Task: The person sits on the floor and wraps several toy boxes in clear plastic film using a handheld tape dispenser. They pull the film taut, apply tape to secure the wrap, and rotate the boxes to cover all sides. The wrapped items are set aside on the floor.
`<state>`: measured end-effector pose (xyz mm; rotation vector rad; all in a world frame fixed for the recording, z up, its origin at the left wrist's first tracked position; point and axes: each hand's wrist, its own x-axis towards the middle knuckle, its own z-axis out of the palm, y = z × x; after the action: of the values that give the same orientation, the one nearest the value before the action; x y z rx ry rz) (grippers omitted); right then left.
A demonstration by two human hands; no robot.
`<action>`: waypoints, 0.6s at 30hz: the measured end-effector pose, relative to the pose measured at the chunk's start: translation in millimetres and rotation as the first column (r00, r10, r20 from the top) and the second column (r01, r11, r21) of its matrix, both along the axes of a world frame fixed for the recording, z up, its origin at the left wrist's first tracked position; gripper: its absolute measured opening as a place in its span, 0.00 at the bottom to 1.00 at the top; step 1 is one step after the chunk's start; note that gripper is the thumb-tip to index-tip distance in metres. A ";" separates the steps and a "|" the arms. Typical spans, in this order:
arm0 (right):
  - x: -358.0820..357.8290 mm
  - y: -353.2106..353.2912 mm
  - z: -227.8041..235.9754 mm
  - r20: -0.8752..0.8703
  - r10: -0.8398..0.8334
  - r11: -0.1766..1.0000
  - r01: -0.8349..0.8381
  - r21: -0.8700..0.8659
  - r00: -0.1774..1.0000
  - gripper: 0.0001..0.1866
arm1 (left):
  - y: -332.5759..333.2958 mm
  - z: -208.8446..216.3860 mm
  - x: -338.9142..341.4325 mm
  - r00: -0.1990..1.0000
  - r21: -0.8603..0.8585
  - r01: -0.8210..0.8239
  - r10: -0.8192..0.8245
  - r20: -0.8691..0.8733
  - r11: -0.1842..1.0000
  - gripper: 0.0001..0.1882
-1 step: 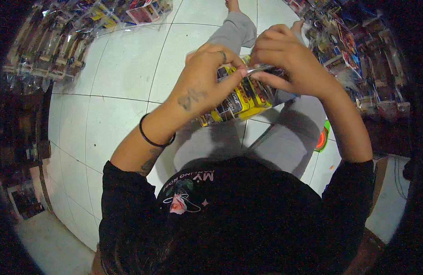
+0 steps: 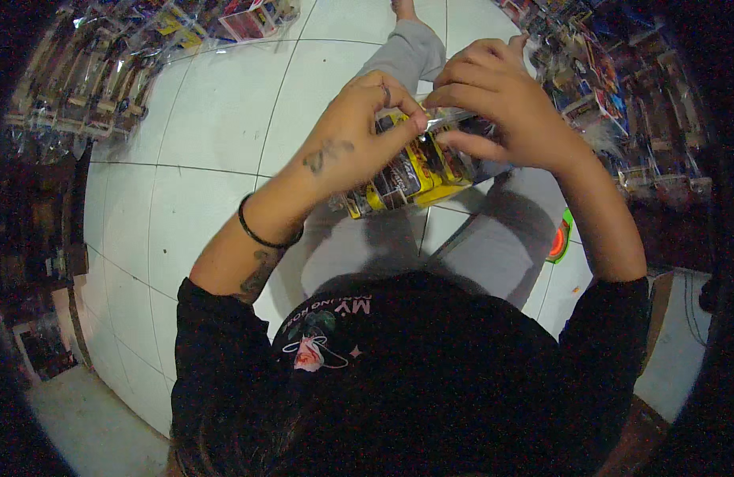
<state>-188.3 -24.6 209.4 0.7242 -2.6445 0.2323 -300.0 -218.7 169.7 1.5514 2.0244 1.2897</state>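
Observation:
A bundle of black and yellow packages (image 2: 406,179) in clear plastic sits over my lap, between my grey-trousered legs. With thumb and forefinger together, my left hand (image 2: 363,119) pinches the clear plastic wrapping (image 2: 442,123) at the bundle's upper edge. Just to the right, my right hand (image 2: 502,107) hovers over the same edge, its thumb and fingers apart with the plastic fold between them. Whether its fingertips touch the plastic I cannot tell. Both hands cover the far side of the bundle.
Stacks of plastic-wrapped packages line the far left (image 2: 96,87) and the right (image 2: 613,87). A red and white box (image 2: 251,20) lies at the top left. White floor tiles (image 2: 212,127) surround me. Beside my right leg is a green and orange object (image 2: 559,238).
My right thumb and forefinger have spread apart at the plastic edge. My left hand and wrist have shifted slightly left, still pinching the wrapping.

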 end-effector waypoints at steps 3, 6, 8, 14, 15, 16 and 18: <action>8.0 -6.7 -4.9 -0.111 0.013 0.973 0.013 0.230 0.994 0.17 | 3.8 0.7 -7.5 0.761 -0.242 0.128 0.061 0.645 0.962 0.11; 7.2 -11.0 -7.5 -0.198 0.010 0.958 0.048 0.284 0.980 0.12 | 6.5 2.2 -8.4 0.736 -0.290 0.157 0.084 0.672 0.944 0.13; 3.0 -10.0 -7.6 -0.170 0.019 0.957 0.032 0.289 0.985 0.11 | 6.9 3.8 -5.6 0.918 -0.242 0.040 0.060 0.391 0.969 0.12; -3.7 7.5 -10.9 0.041 0.042 0.974 -0.051 0.221 0.998 0.10 | 1.2 3.0 13.0 0.865 -0.010 -0.142 0.119 -0.488 0.990 0.06; -3.0 12.6 -9.8 0.067 0.042 0.975 -0.055 0.215 0.997 0.09 | 1.8 1.7 13.8 0.851 -0.010 -0.144 0.119 -0.511 0.990 0.06; -1.2 18.2 -7.3 0.095 0.038 0.978 -0.057 0.200 0.995 0.09 | 2.2 -0.1 14.4 0.835 0.029 -0.143 0.137 -0.533 0.989 0.06; 4.1 30.1 2.1 0.102 -0.058 0.974 0.034 0.223 0.993 0.09 | 3.2 -4.5 14.2 0.821 0.092 -0.143 0.170 -0.546 0.985 0.06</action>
<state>-184.2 5.5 211.5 0.7362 -2.8167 -0.0381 -285.8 -215.5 165.2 1.9956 2.5249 1.0172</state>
